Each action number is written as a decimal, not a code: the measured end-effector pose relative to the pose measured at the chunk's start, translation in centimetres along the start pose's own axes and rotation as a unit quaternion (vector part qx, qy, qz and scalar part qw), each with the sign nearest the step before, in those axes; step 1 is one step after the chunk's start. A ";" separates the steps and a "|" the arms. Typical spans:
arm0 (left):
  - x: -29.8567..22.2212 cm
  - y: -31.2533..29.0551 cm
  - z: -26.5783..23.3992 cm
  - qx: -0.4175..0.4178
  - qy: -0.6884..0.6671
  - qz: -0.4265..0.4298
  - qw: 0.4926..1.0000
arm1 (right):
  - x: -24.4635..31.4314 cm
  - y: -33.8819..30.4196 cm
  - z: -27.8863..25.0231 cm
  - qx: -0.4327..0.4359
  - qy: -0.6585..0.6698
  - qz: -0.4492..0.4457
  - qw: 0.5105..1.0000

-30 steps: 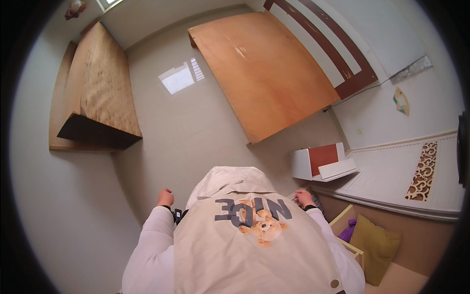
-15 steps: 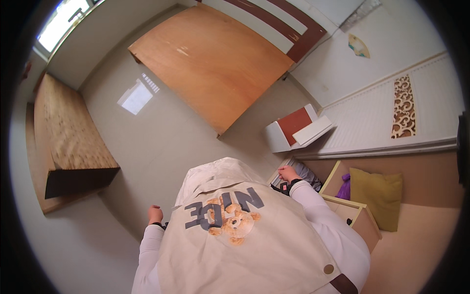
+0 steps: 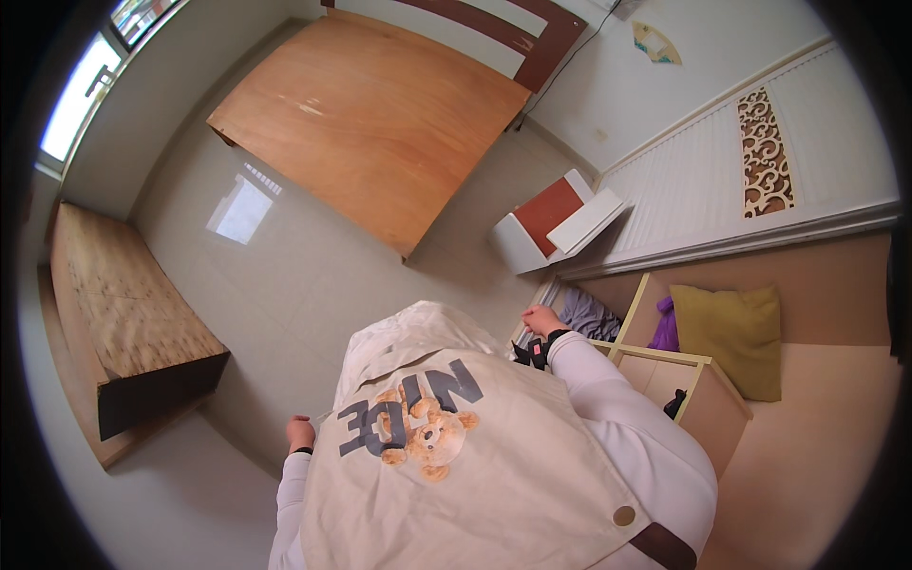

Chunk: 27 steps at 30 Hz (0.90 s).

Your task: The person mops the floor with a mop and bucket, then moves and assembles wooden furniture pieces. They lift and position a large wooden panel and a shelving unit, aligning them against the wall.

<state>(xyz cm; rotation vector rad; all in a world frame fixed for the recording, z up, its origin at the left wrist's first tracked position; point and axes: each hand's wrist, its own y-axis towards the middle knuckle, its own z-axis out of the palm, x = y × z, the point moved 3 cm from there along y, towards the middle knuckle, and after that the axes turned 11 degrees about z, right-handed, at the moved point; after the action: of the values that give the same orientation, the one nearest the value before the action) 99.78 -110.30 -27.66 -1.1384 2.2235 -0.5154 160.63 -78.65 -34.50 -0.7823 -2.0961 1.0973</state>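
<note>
A beige apron with a teddy bear print covers my front, between my two white sleeves. On its left side my left hand hangs low, fingers curled in, with nothing visible in it. My right hand is held out over the edge of the open wardrobe, its fingers loosely curled, and I see nothing in it. A black band with a small device sits at my right wrist. Nearest to that hand is a grey folded cloth in a wardrobe compartment.
Beyond me stands a wooden bed platform. A box-like wooden cabinet lies at the left wall. A white and red-brown small cabinet stands by the sliding door. The wardrobe holds an olive cushion and a purple bag.
My view has turned slightly right and down, so the bed and cabinets sit further left or higher. Both hands stay in about the same pose, the left a little lower in view.
</note>
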 end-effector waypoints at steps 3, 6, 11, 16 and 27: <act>0.8 0.3 0.4 0.002 -0.012 -0.008 1.000 | -0.5 0.0 0.3 0.006 0.016 0.022 1.000; 0.8 0.3 0.5 0.012 -0.011 -0.021 1.000 | -1.0 -0.3 0.4 -0.001 -0.003 0.032 0.999; -0.7 -0.5 -0.1 0.014 0.024 -0.030 0.999 | -1.5 -0.5 0.6 0.019 0.007 0.015 1.000; -1.8 -0.7 -0.4 0.020 0.056 -0.022 0.998 | -3.2 1.7 0.3 0.037 0.033 0.039 0.998; -4.8 -4.5 3.7 -0.019 0.025 -0.086 0.996 | -5.4 8.8 -4.2 0.061 -0.035 0.073 0.995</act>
<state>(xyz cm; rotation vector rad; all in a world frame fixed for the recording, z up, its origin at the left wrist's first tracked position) 107.08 -109.09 -26.33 -1.3576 2.1971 -0.5802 168.98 -76.46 -41.53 -0.8597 -2.0331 1.3357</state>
